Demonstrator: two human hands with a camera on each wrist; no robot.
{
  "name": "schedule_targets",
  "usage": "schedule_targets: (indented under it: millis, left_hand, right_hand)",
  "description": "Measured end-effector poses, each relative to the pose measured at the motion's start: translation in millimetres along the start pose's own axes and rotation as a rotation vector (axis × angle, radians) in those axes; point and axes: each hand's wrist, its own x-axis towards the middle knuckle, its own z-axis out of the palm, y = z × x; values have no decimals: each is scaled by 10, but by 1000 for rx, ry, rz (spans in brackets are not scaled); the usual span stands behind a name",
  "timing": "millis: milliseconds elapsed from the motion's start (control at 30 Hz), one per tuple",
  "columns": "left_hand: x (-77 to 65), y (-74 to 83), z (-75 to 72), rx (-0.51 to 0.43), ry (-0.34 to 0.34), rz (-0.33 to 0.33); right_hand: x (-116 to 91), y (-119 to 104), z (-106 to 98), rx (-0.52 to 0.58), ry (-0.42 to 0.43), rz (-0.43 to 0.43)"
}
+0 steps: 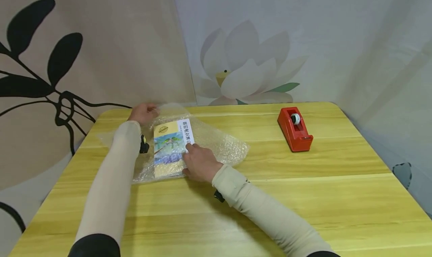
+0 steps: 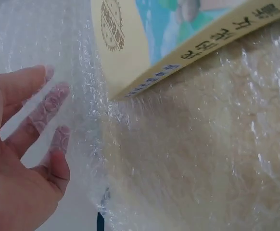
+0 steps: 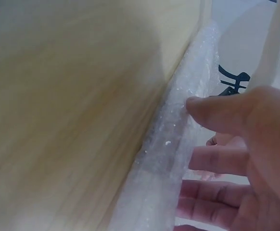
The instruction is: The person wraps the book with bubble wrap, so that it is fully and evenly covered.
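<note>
A book (image 1: 170,146) with a colourful picture cover lies face up on a sheet of bubble wrap (image 1: 219,141), which spreads out past its right side. Film glints over the book's near end. My left hand (image 1: 144,112) is at the far left edge of the sheet. In the left wrist view its fingers (image 2: 48,108) are extended, and clear film overlaps the fingertips. At the book's right edge, my right hand (image 1: 202,161) rests with thumb and fingers spread. The right wrist view has the thumb (image 3: 212,110) touching the wrap, with straight fingers against it below.
A red tape dispenser (image 1: 295,129) with a small roll of tape stands at the right on the wooden table (image 1: 270,197). Behind the table's far edge hangs a backdrop (image 1: 249,58) printed with a flower and dark leaves.
</note>
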Motion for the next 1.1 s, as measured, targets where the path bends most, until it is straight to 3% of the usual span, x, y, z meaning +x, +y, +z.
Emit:
schedule_targets:
  millis: [300,800,967,1100]
  left_hand:
    - [-132,55,-39,-20,42,48]
    - [-387,173,6,161,80,207]
    - [-450,147,49,199,23,244]
    - [-501,125,93,203,-32,234]
  right_hand:
    - [11,-22,10,-3,-3,1]
    - [13,-13,-9,20,1,11]
    - [15,-20,-10,15,-8,13]
    - [23,-29,-5,14,-6,13]
